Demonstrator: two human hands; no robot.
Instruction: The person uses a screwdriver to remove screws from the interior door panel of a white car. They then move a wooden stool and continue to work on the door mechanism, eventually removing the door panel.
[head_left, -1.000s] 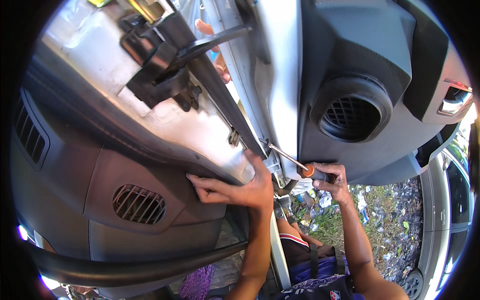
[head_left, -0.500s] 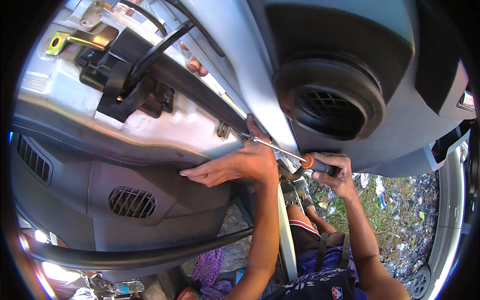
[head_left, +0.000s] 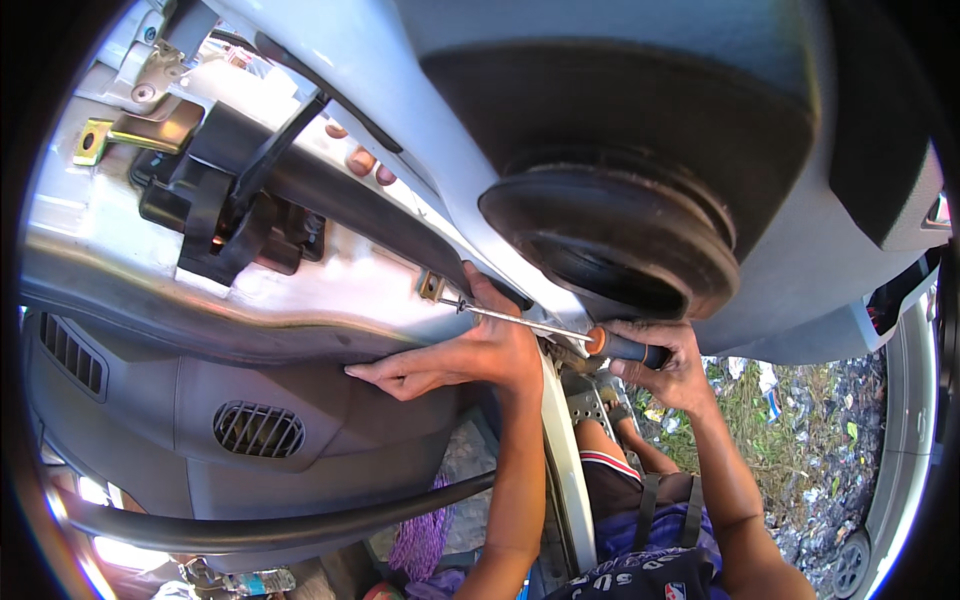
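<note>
My right hand is closed around the dark handle of a screwdriver with an orange collar. Its thin metal shaft runs left across my left hand. A small dark screw-like piece sits at the tip, beside a brass-coloured metal clip on the white door pillar. My left hand lies against the pillar with its fingers stretched out to the left and its thumb pointing up by a black rubber strip. Whether the left hand touches the shaft is hard to tell.
The swung-out door with a round black duct hangs close above my right hand. A black hinge assembly is at the upper left, the dashboard below it. Another person's fingertips show behind the pillar.
The door and its duct stand lower and further left in view, and the duct's grille is now mostly hidden. The screwdriver and both hands have shifted slightly left and down, its tip nearer the clip.
</note>
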